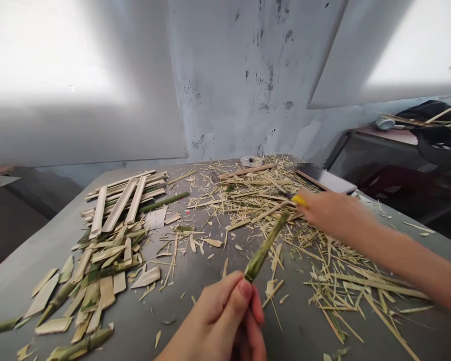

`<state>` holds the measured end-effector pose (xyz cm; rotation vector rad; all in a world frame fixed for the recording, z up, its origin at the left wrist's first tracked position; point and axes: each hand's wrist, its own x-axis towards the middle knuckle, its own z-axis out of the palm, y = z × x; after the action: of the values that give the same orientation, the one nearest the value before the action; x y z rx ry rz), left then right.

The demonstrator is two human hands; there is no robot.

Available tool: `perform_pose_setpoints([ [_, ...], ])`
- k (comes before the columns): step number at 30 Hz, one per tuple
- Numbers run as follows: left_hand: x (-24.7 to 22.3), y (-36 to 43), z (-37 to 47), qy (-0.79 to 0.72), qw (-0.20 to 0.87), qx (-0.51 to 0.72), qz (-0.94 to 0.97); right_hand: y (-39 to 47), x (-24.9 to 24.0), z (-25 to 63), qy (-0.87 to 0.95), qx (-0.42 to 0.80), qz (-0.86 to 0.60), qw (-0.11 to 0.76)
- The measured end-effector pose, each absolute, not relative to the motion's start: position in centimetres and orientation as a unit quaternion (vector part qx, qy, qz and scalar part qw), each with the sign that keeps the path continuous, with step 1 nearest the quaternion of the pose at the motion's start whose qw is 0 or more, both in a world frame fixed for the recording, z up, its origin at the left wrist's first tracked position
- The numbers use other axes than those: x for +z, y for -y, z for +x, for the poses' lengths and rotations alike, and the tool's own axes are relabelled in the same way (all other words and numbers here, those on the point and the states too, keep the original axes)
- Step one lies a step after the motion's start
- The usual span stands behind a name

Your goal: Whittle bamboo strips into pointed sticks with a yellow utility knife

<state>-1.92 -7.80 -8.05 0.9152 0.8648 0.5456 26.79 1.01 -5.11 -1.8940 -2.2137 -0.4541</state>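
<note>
Over to the left of your stick, there's a stack of pale strips (116,200), three laid crosswise on top, with a green stem (165,201) beside them. Nearer you, those chips (86,296) lie heaped on the grey table (203,273), some pale, some green-skinned. A white card (156,219) sits between the stack and your stick.

Now your left hand (229,313): it comes in from the near edge, knuckles up, thumb laid along the side, fingers closed snugly round the near end of the stick (266,248). That stick is above the table, slim and green with paler, yellowish streaks, and there's a darker ring right by your thumb. Its long axis slants away from you and to the right, far end aimed towards your right hand.

Beyond the stick lies a round spool (251,161), near the wall. And here's your right hand (323,208), reaching in from the right, forearm stretched across, blurred, fingers bunched round a yellow tool (299,200) just past the stick's far end; you can't make out each finger. Behind that hand, a phone (326,179) lies on the table. Right of your stick, thin slivers (342,286) lie scattered, some under your right forearm.
</note>
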Motion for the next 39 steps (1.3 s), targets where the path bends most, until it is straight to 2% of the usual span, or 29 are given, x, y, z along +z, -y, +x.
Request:
perform_pose_setpoints([
  [4,-9.1,7.2,-1.8,-0.377,0.780,0.249,0.433,-1.6,-3.3,29.1,0.733,-0.183,-0.643,0.125],
  [7,-9.5,6.9,-1.7,-0.369,0.782,0.264,0.427,1.5,-4.0,26.8,0.814,-0.139,-0.544,0.146],
  [10,-9.3,7.0,-1.6,-0.383,0.772,0.268,0.431,3.4,-5.2,24.1,0.872,-0.084,-0.465,0.130],
  [15,-8.9,7.6,-1.8,-0.378,0.756,0.255,0.470,-0.4,-4.1,25.4,0.778,-0.142,-0.606,0.084],
  [19,-9.4,7.3,-1.9,-0.366,0.772,0.267,0.446,-2.5,-2.1,27.9,0.735,-0.178,-0.644,0.114],
  [23,-9.5,7.0,-1.9,-0.366,0.772,0.271,0.443,0.6,-2.6,26.3,0.812,-0.149,-0.545,0.149],
  [27,-8.0,7.4,-1.8,-0.433,0.725,0.268,0.463,3.7,-4.8,23.2,0.873,-0.148,-0.446,0.128],
  [32,-6.7,8.4,-1.7,-0.457,0.680,0.254,0.513,0.0,-4.9,25.0,0.789,-0.235,-0.564,0.062],
  [36,-8.1,8.3,-1.7,-0.433,0.682,0.259,0.530,-3.5,-2.6,29.1,0.713,-0.270,-0.641,0.086],
  [39,-9.5,7.8,-1.7,-0.426,0.700,0.272,0.505,-2.2,-2.3,28.8,0.731,-0.255,-0.624,0.103],
])
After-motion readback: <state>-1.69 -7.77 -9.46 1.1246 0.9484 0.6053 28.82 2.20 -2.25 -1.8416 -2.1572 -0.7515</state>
